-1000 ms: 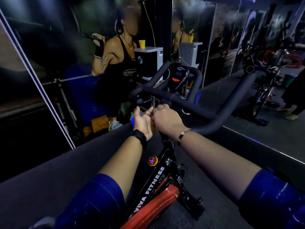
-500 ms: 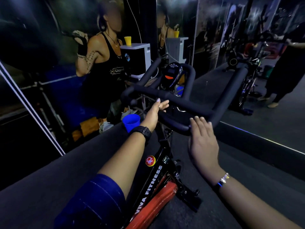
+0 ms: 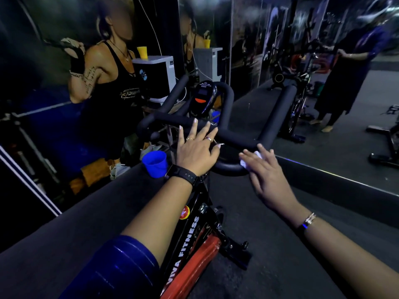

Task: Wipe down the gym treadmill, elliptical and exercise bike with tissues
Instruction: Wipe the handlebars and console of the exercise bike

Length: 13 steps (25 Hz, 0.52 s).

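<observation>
The left hand [image 3: 197, 151] lies flat on the bike's handlebar [image 3: 235, 140], fingers spread and not gripping. The right hand [image 3: 266, 175] presses a white tissue [image 3: 246, 161] under its flat fingers against the lower bar loop, without clenching.

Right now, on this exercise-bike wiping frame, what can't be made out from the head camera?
- Tissue: only white bits show; the right hand covers the rest.
- Console display: too dark and small to read.
- Exercise bike: seat and pedals lie outside the bottom edge.
- Handlebar: the stretch under the left hand is hidden.
- Blue cup: contents too dark to tell.
</observation>
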Each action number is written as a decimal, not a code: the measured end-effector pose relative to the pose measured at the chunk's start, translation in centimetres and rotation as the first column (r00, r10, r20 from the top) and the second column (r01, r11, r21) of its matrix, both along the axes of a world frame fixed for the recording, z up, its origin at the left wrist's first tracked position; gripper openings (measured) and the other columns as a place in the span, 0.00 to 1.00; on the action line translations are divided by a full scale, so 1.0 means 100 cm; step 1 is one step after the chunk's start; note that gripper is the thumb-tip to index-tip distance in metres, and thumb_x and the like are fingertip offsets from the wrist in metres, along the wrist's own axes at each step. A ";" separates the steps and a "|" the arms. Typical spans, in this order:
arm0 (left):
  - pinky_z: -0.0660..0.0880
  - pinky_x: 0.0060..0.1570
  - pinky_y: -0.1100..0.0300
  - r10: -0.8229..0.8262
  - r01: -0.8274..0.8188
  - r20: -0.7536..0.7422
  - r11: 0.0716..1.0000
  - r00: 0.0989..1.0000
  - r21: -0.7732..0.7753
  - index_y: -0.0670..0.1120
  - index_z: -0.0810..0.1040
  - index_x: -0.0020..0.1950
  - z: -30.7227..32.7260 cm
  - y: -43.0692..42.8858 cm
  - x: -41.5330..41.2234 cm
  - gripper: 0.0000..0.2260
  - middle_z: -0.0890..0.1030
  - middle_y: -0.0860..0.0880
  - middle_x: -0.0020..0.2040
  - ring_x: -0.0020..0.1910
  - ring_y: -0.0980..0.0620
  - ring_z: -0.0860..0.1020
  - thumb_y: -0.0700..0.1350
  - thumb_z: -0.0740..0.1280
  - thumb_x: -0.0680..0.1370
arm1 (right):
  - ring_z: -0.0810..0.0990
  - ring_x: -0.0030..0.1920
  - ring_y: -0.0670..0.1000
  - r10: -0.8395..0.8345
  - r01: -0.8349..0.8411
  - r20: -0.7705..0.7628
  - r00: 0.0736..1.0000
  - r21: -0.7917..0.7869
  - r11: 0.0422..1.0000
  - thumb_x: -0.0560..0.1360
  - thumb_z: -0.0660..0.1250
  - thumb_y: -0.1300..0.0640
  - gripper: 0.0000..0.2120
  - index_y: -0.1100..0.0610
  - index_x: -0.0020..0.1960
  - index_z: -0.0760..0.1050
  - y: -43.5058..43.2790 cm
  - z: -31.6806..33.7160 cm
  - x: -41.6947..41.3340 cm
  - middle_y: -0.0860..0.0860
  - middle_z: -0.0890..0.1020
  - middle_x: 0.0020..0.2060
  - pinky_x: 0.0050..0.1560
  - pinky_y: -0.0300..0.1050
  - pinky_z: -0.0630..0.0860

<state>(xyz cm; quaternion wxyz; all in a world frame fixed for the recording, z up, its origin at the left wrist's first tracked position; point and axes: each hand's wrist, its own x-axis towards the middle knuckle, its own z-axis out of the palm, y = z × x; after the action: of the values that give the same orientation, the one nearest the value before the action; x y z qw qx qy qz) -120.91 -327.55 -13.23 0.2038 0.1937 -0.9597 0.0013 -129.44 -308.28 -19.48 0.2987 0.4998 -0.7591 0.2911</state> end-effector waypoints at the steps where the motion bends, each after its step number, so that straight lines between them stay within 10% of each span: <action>1: 0.35 0.74 0.40 0.006 -0.006 0.042 1.000 0.999 -0.021 0.57 0.55 0.79 0.002 0.003 -0.003 0.25 0.50 0.56 0.80 0.79 0.50 0.41 0.57 0.53 0.82 | 0.67 0.69 0.60 0.005 -0.005 0.035 0.999 -0.012 1.000 0.78 0.56 0.56 0.19 0.60 0.65 0.75 0.004 0.004 -0.010 0.52 0.77 0.63 0.73 0.50 0.58; 6: 0.31 0.72 0.38 -0.088 0.110 0.254 0.991 0.963 -0.073 0.57 0.48 0.80 0.008 0.029 -0.014 0.25 0.45 0.55 0.81 0.79 0.52 0.41 0.55 0.50 0.83 | 0.73 0.46 0.63 -0.193 0.233 0.206 0.959 -0.189 0.954 0.76 0.63 0.61 0.15 0.60 0.60 0.80 -0.011 0.015 -0.020 0.60 0.75 0.46 0.50 0.40 0.62; 13: 0.32 0.72 0.40 -0.129 0.099 0.378 0.990 0.917 0.097 0.56 0.43 0.80 0.017 0.042 -0.040 0.23 0.42 0.55 0.80 0.79 0.52 0.39 0.53 0.44 0.85 | 0.71 0.44 0.55 -0.110 0.118 0.086 0.990 -0.096 0.988 0.72 0.67 0.63 0.13 0.56 0.54 0.84 0.003 0.025 -0.027 0.51 0.80 0.42 0.44 0.34 0.61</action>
<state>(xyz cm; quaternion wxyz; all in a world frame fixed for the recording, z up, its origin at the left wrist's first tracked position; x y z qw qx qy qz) -124.90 -323.37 -11.50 0.0043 0.1411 -0.9899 -0.0092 -132.10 -308.00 -16.97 0.3089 0.4276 -0.7822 0.3315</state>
